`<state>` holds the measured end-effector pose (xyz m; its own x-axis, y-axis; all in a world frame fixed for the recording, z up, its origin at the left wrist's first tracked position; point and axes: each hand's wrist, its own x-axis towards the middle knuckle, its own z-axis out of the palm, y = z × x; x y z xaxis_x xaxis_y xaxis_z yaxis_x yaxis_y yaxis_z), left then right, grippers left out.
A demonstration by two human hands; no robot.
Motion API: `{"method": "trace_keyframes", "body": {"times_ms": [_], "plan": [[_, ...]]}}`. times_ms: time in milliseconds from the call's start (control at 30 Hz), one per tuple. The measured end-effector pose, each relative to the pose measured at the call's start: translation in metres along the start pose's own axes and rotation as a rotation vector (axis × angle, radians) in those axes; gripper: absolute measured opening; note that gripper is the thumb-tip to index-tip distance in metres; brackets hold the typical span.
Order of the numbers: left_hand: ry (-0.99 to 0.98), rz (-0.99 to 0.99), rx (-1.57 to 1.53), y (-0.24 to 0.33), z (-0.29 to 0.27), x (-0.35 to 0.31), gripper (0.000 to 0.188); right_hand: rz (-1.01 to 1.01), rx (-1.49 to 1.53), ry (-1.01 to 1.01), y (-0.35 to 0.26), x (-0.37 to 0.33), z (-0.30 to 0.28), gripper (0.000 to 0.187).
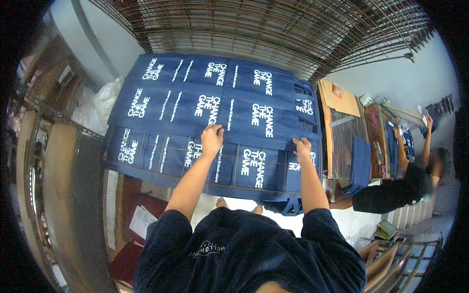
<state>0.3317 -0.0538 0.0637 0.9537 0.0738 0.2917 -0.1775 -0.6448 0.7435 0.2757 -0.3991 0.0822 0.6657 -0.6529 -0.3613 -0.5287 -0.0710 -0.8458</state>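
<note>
While both of my bare hands reach forward into the middle of the frame, I have a long navy-blue fabric sheet with white printed lettering [239, 122] by its near edge. My left hand [213, 140], at the centre, is nearly closed, its fingers curled and its thumb and fingertips pinching that edge. My right hand [303, 147], right of centre, is curled in much the same way, with thumb and forefinger together on the edge toward the sheet's right end. The sheet runs across the middle of the frame, and narrow slots show at its right end. Just below it, nearer my body, lies another navy-blue printed layer [228, 168], crossed by thin brownish lines.

Across the top of the frame stands a rusty-brown rack of thin metal bars [244, 29]. At the left, a crumpled translucent plastic bag [105, 100] sits beside the fabric; at the lower left, white paper sheets [143, 222] rest on a dark red surface. To the right, a flat tan cardboard sheet [342, 100] lies above a hanging stack of navy-blue cloth [360, 158], and at the far right a co-worker in dark clothes [383, 198] stretches both arms over a worktable.
</note>
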Motion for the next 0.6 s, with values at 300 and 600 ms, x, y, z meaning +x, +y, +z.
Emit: {"method": "trace_keyframes", "body": {"times_ms": [300, 600], "plan": [[-0.028, -0.015, -0.024, 0.01, -0.009, -0.002, 0.023, -0.023, -0.081, 0.084, 0.003, 0.005, -0.001, 0.054], [0.186, 0.091, -0.044, 0.012, -0.095, -0.049, 0.032, -0.318, 0.329, 0.561, 0.073, 0.007, -0.102, 0.031]]}}
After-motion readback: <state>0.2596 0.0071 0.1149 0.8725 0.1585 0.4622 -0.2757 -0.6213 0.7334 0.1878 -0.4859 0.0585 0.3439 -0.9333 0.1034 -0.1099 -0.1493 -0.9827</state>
